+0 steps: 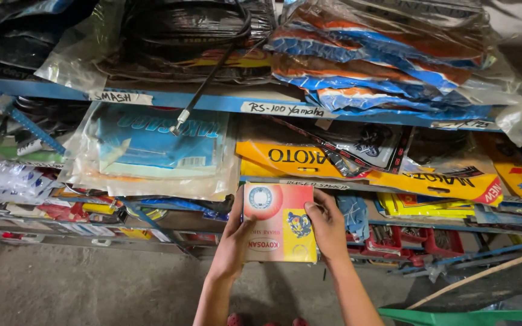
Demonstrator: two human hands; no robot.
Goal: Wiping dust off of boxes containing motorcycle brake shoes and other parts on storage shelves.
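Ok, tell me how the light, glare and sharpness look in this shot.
Head view: light falls evenly on the small red and yellow box held in the left hand and right hand; glare streaks the clear plastic packets on the upper blue shelf; the top left corner is dark; shelf lines bow slightly towards the edges; the centre is sharp.

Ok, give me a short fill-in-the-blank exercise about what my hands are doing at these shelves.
1. The flat box is held by ____ hands.
2. Beside its yellow corner, the box is mostly ____ in colour.
3. The black cable hanging from the top shelf ends in a ____ tip.
4. The shelf edges are painted ____.

Missing words: both; red; metal; blue.
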